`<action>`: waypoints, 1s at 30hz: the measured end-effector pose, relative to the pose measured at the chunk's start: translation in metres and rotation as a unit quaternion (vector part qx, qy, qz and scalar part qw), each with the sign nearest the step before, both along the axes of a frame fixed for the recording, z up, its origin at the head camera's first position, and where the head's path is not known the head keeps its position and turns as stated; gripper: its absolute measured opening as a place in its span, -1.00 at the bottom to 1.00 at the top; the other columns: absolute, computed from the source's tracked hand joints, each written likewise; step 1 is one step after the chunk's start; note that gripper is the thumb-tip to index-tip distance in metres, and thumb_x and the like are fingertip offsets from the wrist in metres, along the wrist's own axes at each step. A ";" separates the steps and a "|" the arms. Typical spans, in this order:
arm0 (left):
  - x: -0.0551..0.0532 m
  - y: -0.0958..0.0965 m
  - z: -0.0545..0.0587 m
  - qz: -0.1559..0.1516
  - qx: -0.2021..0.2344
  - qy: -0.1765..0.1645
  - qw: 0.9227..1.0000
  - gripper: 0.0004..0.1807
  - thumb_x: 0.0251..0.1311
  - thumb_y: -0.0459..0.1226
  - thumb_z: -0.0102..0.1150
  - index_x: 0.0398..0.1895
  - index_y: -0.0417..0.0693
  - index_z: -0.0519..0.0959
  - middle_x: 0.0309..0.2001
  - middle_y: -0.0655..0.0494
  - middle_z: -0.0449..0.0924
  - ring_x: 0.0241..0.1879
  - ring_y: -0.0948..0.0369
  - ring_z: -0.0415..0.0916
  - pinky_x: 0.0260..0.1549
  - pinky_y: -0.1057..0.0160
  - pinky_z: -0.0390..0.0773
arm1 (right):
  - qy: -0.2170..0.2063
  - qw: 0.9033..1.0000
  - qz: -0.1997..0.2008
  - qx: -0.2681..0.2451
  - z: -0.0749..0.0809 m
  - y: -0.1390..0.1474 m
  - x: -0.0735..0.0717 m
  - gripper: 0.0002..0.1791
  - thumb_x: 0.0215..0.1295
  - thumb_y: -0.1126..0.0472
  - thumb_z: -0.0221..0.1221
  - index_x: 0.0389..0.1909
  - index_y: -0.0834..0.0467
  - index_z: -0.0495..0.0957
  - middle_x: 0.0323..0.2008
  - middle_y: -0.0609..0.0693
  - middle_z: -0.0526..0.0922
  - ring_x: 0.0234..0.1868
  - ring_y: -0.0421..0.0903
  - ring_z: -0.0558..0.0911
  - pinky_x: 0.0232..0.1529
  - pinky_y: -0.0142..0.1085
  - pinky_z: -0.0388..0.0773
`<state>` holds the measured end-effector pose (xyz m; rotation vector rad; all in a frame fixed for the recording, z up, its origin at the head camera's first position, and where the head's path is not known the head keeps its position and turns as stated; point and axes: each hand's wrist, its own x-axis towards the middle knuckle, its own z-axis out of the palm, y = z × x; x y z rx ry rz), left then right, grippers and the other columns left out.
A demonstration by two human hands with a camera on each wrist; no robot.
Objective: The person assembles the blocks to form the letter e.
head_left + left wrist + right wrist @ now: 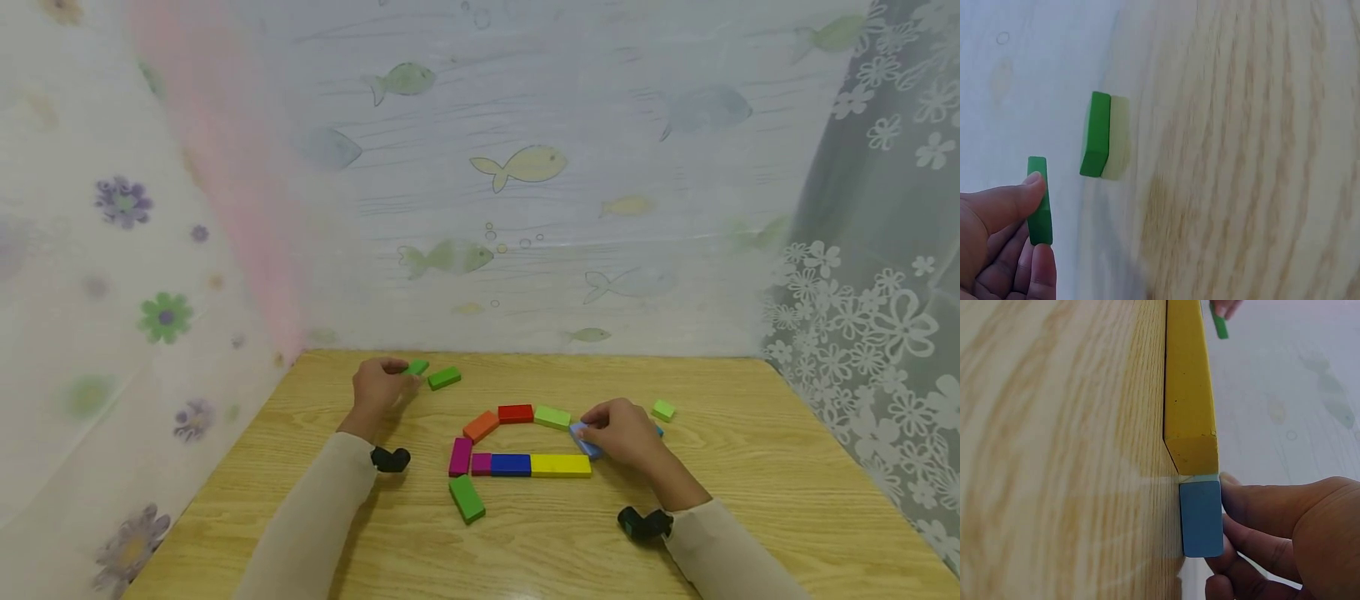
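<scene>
My left hand [377, 387], at the table's far left, pinches a green block [1041, 215] between thumb and fingers, held above the surface. Just right of it lies a second green block [445, 378]. My right hand [626, 435] pinches a light blue block [587, 444] at the right end of a curved line of blocks. That line runs through a magenta block [461, 457], an orange block [481, 426], a red block [515, 414] and a lime block [552, 417]. In the right wrist view, the light blue block stands close by the yellow block's [1190, 381] end.
Inside the curve, a small magenta block [482, 464] and a dark blue block [511, 465] line up with the yellow one. Another green block [467, 499] slants below the curve's left end. Beyond my right hand are a small lime block [663, 409] and a mostly hidden teal block [660, 431].
</scene>
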<state>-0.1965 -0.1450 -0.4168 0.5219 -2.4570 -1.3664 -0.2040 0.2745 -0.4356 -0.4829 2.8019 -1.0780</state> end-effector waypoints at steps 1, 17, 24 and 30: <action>0.000 0.001 0.001 -0.001 0.002 0.001 1.000 -0.61 0.17 -0.24 0.51 0.07 -0.10 0.71 0.08 -0.13 0.70 0.11 -0.08 0.59 0.08 -0.05 0.62 | -0.001 1.000 -0.001 0.000 0.000 0.000 0.000 -0.71 0.35 0.09 0.36 -0.02 0.14 0.77 -0.20 -0.06 0.78 -0.20 -0.15 0.68 -0.16 -0.19 0.66; 0.013 0.030 0.009 -0.081 -0.029 0.028 0.996 -0.64 0.13 -0.14 0.56 -0.01 0.04 0.77 0.00 0.01 0.76 0.02 0.05 0.67 -0.01 0.04 0.68 | -0.002 1.000 -0.003 0.001 0.000 0.001 0.000 -0.71 0.34 0.09 0.36 -0.01 0.15 0.77 -0.20 -0.06 0.78 -0.21 -0.15 0.68 -0.18 -0.19 0.66; 0.027 0.042 0.013 -0.121 -0.036 0.041 0.991 -0.63 0.09 -0.15 0.59 -0.01 0.06 0.77 -0.05 0.02 0.78 -0.07 0.10 0.69 -0.13 0.13 0.71 | -0.002 1.000 -0.004 0.001 0.000 0.001 0.001 -0.70 0.35 0.09 0.36 0.00 0.15 0.76 -0.20 -0.06 0.78 -0.21 -0.16 0.68 -0.19 -0.21 0.65; 0.038 0.051 0.014 -0.137 -0.035 0.040 0.989 -0.67 0.08 -0.15 0.59 -0.05 0.10 0.78 -0.10 0.09 0.77 -0.12 0.14 0.67 -0.20 0.21 0.69 | -0.006 1.000 -0.003 -0.002 0.001 0.001 0.001 -0.71 0.35 0.09 0.36 0.00 0.14 0.77 -0.20 -0.06 0.77 -0.22 -0.16 0.67 -0.22 -0.23 0.64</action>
